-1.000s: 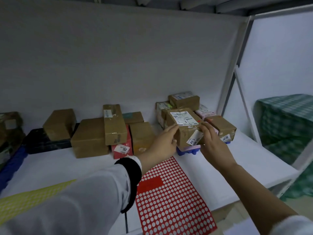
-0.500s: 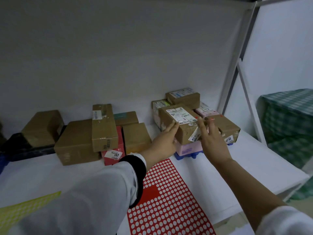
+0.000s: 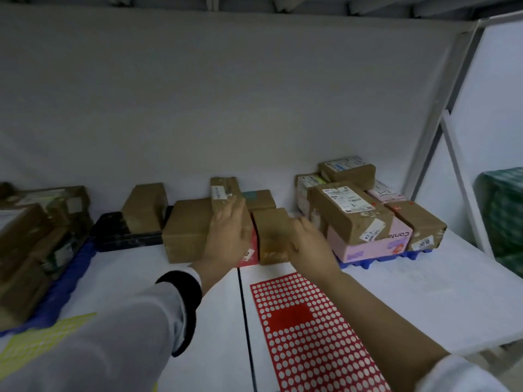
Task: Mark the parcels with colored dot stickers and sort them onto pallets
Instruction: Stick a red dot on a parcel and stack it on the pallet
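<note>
Both hands are empty and spread. The left hand [image 3: 226, 239] hovers, fingers splayed, in front of the long taped carton [image 3: 225, 199] that lies across the unsorted group at the middle of the desk [image 3: 424, 292]. The right hand [image 3: 310, 247] is released too, blurred, just beside the small plain brown carton [image 3: 271, 236]; whether it touches cannot be told.

Sorted parcels sit stacked on the blue pallet [image 3: 376, 260] at right, topped by a labelled brown box [image 3: 348, 212] over a pink box [image 3: 373, 241]. The red dot-sticker sheet [image 3: 305, 332] lies flat near the desk edge.

Handling judgement: the small carton looks stiff, light and square-edged, with matte cardboard that gives good friction. Best hold is probably across two opposite side faces, thumb against fingers. Neighbouring boxes press close on its left, so finger clearance there is tight.
</note>
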